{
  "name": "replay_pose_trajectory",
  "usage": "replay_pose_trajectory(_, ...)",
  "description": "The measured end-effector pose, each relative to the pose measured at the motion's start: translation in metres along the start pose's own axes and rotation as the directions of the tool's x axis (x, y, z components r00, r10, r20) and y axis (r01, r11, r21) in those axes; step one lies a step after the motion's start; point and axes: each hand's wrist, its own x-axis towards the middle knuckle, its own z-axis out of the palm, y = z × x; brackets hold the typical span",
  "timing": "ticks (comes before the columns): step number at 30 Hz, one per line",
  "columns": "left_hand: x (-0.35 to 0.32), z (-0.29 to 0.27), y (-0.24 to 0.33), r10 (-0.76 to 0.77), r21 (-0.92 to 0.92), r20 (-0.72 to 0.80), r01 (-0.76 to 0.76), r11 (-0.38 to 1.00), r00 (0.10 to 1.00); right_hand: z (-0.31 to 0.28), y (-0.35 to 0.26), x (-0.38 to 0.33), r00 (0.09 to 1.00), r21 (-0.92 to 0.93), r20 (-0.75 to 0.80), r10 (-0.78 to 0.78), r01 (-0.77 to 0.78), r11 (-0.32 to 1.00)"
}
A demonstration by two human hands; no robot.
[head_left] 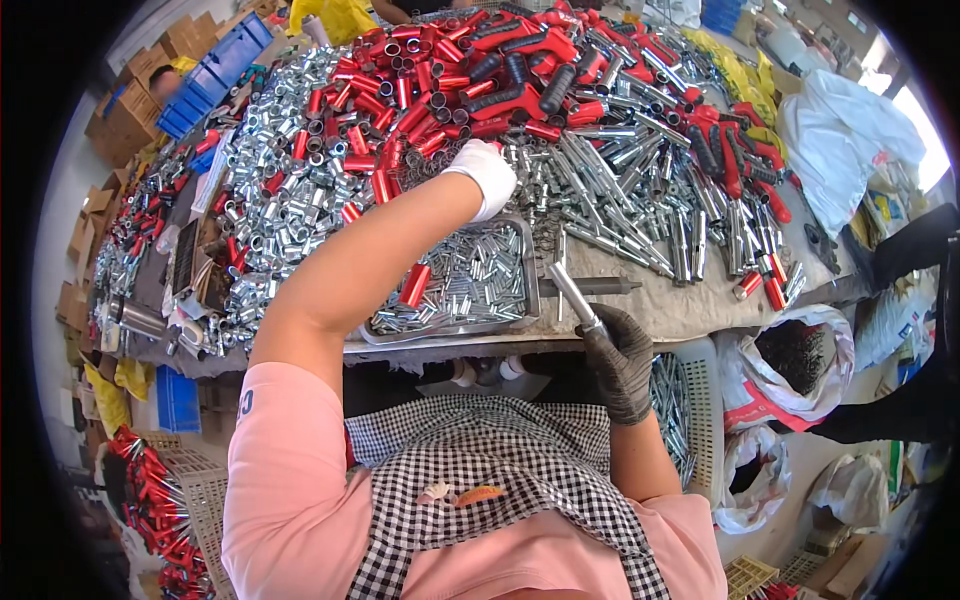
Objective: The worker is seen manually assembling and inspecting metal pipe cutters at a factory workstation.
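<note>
My right hand [622,365], in a dark grey glove, is closed around the lower end of a shiny metal tube [570,291]. The tube tilts up and left, over the table's front edge. My left arm stretches across the table, and my left hand [486,180] in a white glove reaches to the pile's middle, beside coiled springs [430,165] and red metal sleeves [410,118]. Its fingertips are hidden by the hand and the parts. Below that wrist lies a metal tray [530,270] of small silver pins, with one red sleeve [415,286] on top.
Silver sleeves [290,185] heap up on the left. Red-and-black handles [520,100] lie at the back, metal rods [610,190] to the right. A pale plastic crate [708,400] with metal parts stands by my right arm, next to an open white sack [835,385].
</note>
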Motion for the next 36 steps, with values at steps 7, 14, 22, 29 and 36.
replay_pose_trajectory(7,-0.013,-0.006,-0.027,-0.034,-0.298,-0.167,-0.017,0.954,0.985,0.004,0.01,0.003,0.998,0.02,0.043,-0.055,0.054,0.998)
replay_pose_trajectory(14,-0.052,0.003,-0.024,-0.033,-0.514,-0.603,-0.356,0.78,0.797,-0.01,0.004,0.006,0.984,-0.119,0.11,-0.142,0.154,0.981)
replay_pose_trajectory(22,-0.118,0.004,0.021,0.312,-0.708,-0.495,-0.584,0.396,0.811,-0.002,-0.026,0.008,0.907,-0.405,0.252,-0.336,0.414,0.815)
replay_pose_trajectory(29,-0.103,0.0,0.067,0.382,-0.539,-0.546,-0.662,0.52,0.745,0.005,-0.002,0.024,0.894,-0.238,0.344,-0.288,0.38,0.894)
replay_pose_trajectory(36,-0.026,-0.054,0.046,0.509,-0.665,-0.166,-0.476,0.575,0.845,-0.021,0.034,0.05,0.967,-0.17,0.171,-0.186,0.215,0.962)
